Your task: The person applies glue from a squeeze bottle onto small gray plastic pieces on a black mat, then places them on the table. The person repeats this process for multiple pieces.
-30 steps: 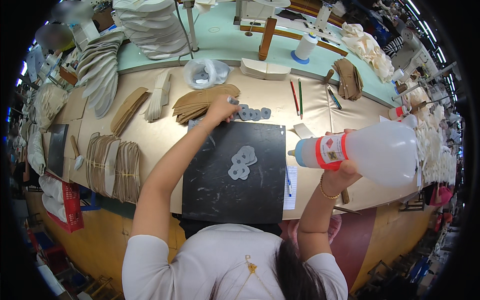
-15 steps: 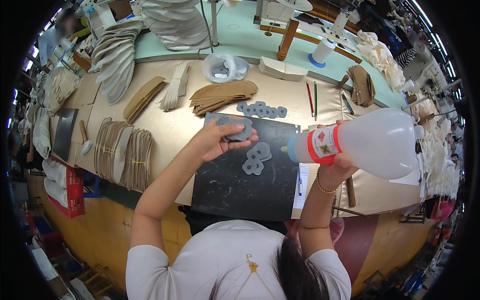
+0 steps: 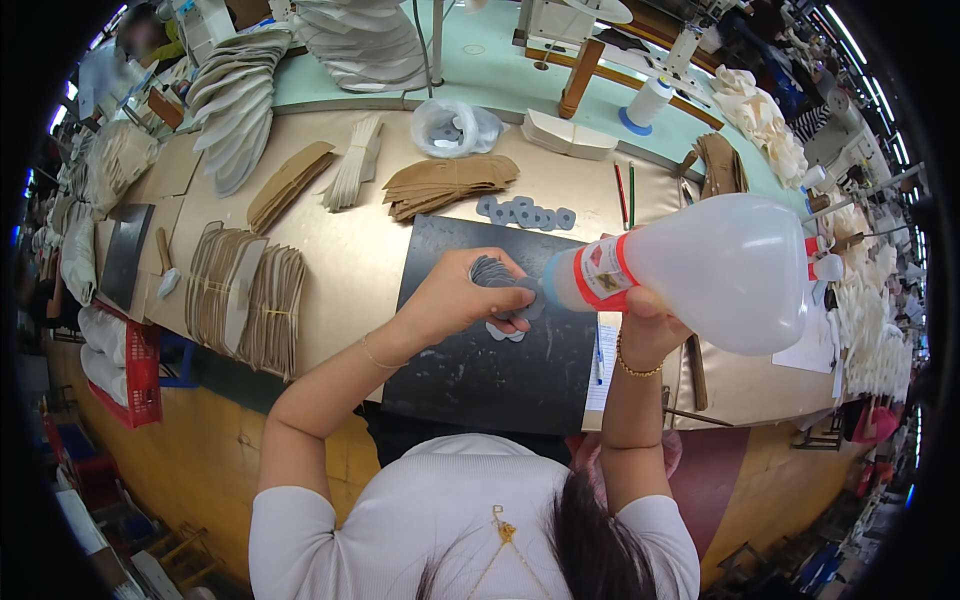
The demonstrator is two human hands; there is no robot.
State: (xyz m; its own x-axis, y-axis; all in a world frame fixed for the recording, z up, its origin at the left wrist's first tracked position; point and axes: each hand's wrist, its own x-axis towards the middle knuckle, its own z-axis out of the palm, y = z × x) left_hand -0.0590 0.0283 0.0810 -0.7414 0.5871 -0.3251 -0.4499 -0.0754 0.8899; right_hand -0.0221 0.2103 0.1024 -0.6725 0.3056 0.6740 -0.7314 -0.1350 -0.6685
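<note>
My left hand grips a fanned stack of small grey cut pieces above the black mat. My right hand is wrapped round a translucent plastic squeeze bottle with a red-edged label and a blue cap. The bottle is tipped sideways, its cap end pointing left at the held pieces. Its tip meets or nearly meets the rightmost piece; I cannot tell which. Under my left hand, a few more pieces on the mat are mostly hidden. A row of similar grey pieces lies just past the mat's far edge.
Brown cut panels and a clear plastic bag lie beyond the mat. Bundled panels stand at the left. Pencils, a thread cone and a paper with a pen are at the right. Sewing machines line the back.
The bottle has moved left, bringing its cap up to the grey pieces. My left hand has shifted down and right and turned, fanning the stack toward the bottle.
</note>
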